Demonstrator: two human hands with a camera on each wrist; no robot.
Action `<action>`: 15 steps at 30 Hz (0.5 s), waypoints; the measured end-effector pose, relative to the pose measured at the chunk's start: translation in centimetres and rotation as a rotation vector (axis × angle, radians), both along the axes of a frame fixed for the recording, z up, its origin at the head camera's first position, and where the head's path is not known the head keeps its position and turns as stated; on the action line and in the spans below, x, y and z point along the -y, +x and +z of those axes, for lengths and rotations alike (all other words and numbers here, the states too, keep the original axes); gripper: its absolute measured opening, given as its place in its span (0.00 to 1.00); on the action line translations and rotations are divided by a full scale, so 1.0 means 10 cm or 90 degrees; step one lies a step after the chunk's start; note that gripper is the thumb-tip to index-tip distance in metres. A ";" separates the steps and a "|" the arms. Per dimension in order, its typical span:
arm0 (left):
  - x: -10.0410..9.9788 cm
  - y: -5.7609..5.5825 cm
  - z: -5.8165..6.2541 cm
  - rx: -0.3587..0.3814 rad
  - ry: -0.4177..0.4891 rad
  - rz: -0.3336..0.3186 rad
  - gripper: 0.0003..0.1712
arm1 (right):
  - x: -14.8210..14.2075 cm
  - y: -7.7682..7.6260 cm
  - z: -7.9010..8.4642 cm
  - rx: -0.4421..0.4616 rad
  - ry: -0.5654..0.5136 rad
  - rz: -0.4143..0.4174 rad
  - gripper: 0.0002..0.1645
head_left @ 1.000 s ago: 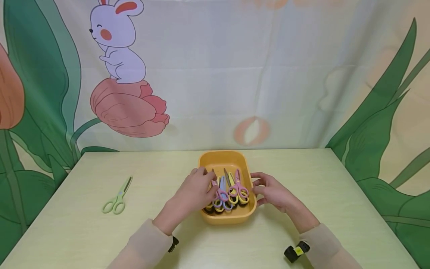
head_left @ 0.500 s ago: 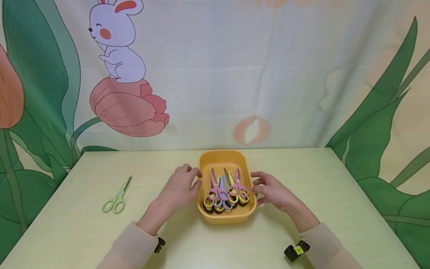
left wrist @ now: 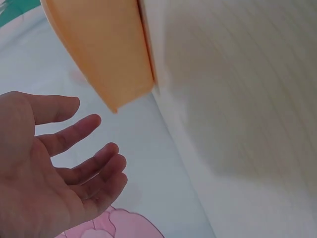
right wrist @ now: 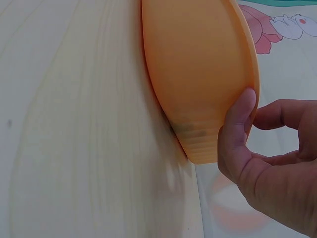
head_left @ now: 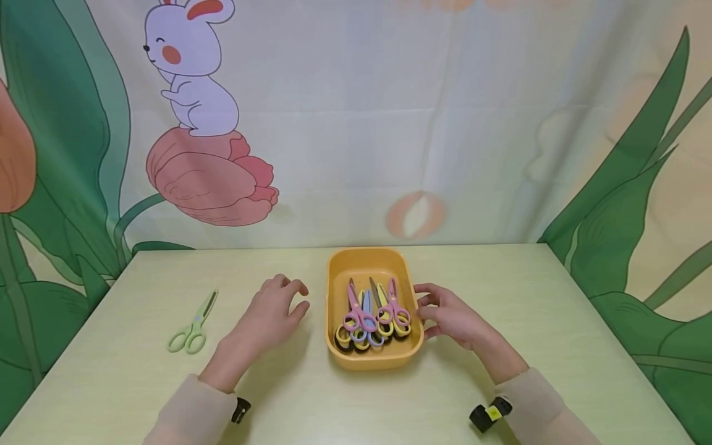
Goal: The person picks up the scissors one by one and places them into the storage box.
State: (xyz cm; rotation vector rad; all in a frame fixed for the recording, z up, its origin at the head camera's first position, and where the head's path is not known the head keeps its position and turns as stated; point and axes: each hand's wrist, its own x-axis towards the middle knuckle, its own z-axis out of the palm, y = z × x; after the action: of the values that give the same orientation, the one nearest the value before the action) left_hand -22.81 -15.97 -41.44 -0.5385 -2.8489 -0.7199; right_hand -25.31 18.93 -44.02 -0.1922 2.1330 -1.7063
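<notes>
A yellow-orange plastic tray (head_left: 367, 363) stands mid-table with several scissors (head_left: 367, 312) in it, handled in pink, blue, yellow and black. My right hand (head_left: 453, 315) holds the tray's right rim with bent fingers; in the right wrist view, the thumb (right wrist: 240, 111) lies along the outer wall. To the left of the tray, my left hand (head_left: 272, 315) hovers over the table, fingers loosely bent and holding nothing. Its fingers spread apart from the tray wall (left wrist: 104, 49) in the left wrist view. Green scissors (head_left: 193, 327) lie on the table at the left, beyond this hand.
The pale wooden table (head_left: 356, 408) runs back to a printed cloth backdrop (head_left: 356, 123) with a rabbit, flowers and leaves. A black band (head_left: 489, 414) sits at my right cuff, another dark band (head_left: 240, 409) at the left.
My left hand has left the scissors in the tray and moved left past the rim. The pink scissors it covered now show fully. My right hand and the tray have stayed put.
</notes>
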 end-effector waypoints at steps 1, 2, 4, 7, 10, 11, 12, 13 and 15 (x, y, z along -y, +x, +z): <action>0.04 0.00 0.00 0.002 0.001 0.002 0.09 | 0.00 0.00 0.00 0.000 0.000 0.000 0.35; 0.08 0.00 -0.01 0.002 0.003 0.003 0.09 | 0.00 0.00 0.00 0.000 0.000 0.000 0.35; 0.15 0.00 0.00 0.001 0.003 0.006 0.10 | 0.00 0.00 0.00 0.002 -0.001 0.001 0.35; 0.25 0.01 0.00 0.001 0.000 0.014 0.10 | 0.00 0.00 0.00 0.003 0.000 0.000 0.35; 0.35 0.02 0.00 0.005 -0.008 0.021 0.12 | 0.00 0.00 0.00 0.002 0.001 0.000 0.35; 0.38 0.02 -0.01 0.008 -0.012 0.024 0.12 | 0.00 -0.01 0.01 0.002 0.001 0.000 0.35; 0.42 0.03 -0.01 0.011 -0.017 0.026 0.13 | 0.00 -0.01 0.01 0.002 0.001 0.001 0.35; 0.45 0.03 -0.01 0.013 -0.021 0.027 0.13 | 0.00 -0.01 0.01 0.003 0.000 0.002 0.35; 0.53 0.05 -0.02 0.021 -0.032 0.031 0.14 | -0.01 -0.01 0.00 0.006 -0.003 0.004 0.36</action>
State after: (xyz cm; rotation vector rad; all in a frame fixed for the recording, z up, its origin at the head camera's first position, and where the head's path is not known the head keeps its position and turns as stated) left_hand -22.33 -21.25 -41.69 -0.4678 -2.9062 -0.6561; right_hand -25.43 19.00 -43.98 -0.1913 2.1192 -1.7058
